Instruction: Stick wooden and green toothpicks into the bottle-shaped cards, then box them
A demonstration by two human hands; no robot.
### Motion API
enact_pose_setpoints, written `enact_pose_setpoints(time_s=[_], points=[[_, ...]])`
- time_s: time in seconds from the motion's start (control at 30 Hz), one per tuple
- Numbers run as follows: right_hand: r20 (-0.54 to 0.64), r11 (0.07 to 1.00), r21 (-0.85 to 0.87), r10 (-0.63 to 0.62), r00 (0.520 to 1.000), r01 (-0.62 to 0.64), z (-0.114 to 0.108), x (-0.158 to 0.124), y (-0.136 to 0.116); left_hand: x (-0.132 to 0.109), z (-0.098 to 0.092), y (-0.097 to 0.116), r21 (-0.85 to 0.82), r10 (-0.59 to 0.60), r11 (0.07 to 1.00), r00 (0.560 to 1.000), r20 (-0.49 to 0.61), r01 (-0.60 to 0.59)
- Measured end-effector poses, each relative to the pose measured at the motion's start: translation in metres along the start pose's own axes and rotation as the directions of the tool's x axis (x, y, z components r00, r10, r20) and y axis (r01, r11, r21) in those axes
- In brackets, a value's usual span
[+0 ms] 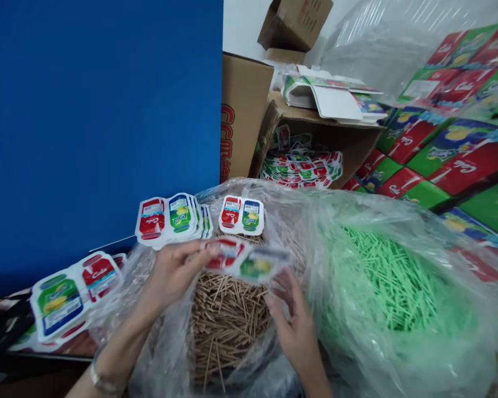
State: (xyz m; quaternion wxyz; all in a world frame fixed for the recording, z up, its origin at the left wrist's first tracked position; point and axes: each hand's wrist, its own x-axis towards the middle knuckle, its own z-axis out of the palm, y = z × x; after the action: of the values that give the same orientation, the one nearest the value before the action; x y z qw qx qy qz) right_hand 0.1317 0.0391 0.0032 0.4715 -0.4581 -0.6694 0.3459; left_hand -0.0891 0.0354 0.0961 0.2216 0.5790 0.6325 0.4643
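Head: left hand (170,275) holds card (245,258) by its edge.

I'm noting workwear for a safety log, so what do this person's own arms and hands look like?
The left hand and right hand wear no gloves, and no sleeves show. A pale, silvery band circles the left wrist; no band shows on the right.

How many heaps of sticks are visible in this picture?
2. The brown heap is near the middle, below the card in the left hand; the green heap is to its right. Others may be hidden.
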Motion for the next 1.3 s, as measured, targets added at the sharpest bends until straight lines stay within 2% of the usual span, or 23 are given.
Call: enact_pose_setpoints(time_s=[0.03,0.1,0.17,0.23,0.27,0.33,0.4,0.43,0.5,0.57,0.63,0.7,0.83,0.9,1.1,1.17,1.3], points=[[0.034,1.000,0.019,-0.023,0.999,0.023,0.003,-0.003,-0.001,-0.017,0.001,-0.003,-0.129,-0.090,0.987,0.996,0.025,0.092],[0.167,0.998,0.059,-0.034,0.985,0.024,0.010,-0.009,-0.004,-0.046,0.009,-0.014,-0.302,-0.276,0.906,0.955,0.111,0.297],[0.306,0.993,0.101,0.023,0.952,-0.057,0.013,-0.014,-0.006,-0.066,0.019,-0.028,-0.437,-0.432,0.759,0.876,0.216,0.482],[0.445,0.984,0.101,0.085,0.891,-0.144,0.012,-0.016,-0.003,-0.078,0.025,-0.041,-0.490,-0.509,0.622,0.791,0.341,0.611],[0.507,0.985,0.069,0.100,0.856,-0.156,0.009,-0.016,0.000,-0.082,0.026,-0.047,-0.496,-0.535,0.580,0.762,0.366,0.646],[0.597,0.997,-0.050,0.072,0.799,-0.052,0.000,-0.016,0.011,-0.085,0.024,-0.055,-0.507,-0.592,0.561,0.745,0.307,0.654],[0.625,0.956,-0.224,-0.006,0.780,0.188,-0.007,-0.018,0.027,-0.084,0.018,-0.058,-0.533,-0.642,0.577,0.747,0.173,0.619],[0.634,0.893,-0.316,-0.053,0.772,0.321,-0.008,-0.020,0.035,-0.083,0.016,-0.058,-0.545,-0.658,0.580,0.743,0.124,0.605],[0.654,0.710,-0.473,-0.114,0.748,0.521,-0.006,-0.027,0.049,-0.082,0.011,-0.056,-0.564,-0.676,0.569,0.731,0.094,0.598],[0.660,0.542,-0.565,-0.155,0.735,0.622,0.002,-0.034,0.058,-0.080,0.010,-0.054,-0.570,-0.678,0.561,0.728,0.099,0.600],[0.659,0.433,-0.606,-0.197,0.726,0.668,0.011,-0.036,0.061,-0.080,0.009,-0.054,-0.569,-0.679,0.567,0.729,0.085,0.595],[0.678,0.381,-0.594,-0.236,0.696,0.708,0.019,-0.034,0.062,-0.080,0.009,-0.055,-0.577,-0.680,0.571,0.730,0.066,0.584],[0.767,0.372,-0.486,-0.252,0.590,0.790,0.022,-0.020,0.059,-0.082,0.004,-0.060,-0.627,-0.677,0.542,0.732,0.070,0.561],[0.797,0.367,-0.456,-0.235,0.556,0.810,0.018,-0.015,0.057,-0.084,0.001,-0.061,-0.642,-0.680,0.525,0.729,0.079,0.559],[0.822,0.380,-0.435,-0.202,0.532,0.816,0.001,-0.012,0.051,-0.087,-0.007,-0.062,-0.667,-0.702,0.472,0.703,0.110,0.576],[0.818,0.373,-0.423,-0.236,0.525,0.826,0.002,-0.013,0.055,-0.087,-0.007,-0.062,-0.670,-0.702,0.473,0.704,0.105,0.572],[0.783,0.353,-0.442,-0.297,0.547,0.825,0.010,-0.016,0.069,-0.089,-0.004,-0.065,-0.669,-0.688,0.477,0.716,0.120,0.570]])
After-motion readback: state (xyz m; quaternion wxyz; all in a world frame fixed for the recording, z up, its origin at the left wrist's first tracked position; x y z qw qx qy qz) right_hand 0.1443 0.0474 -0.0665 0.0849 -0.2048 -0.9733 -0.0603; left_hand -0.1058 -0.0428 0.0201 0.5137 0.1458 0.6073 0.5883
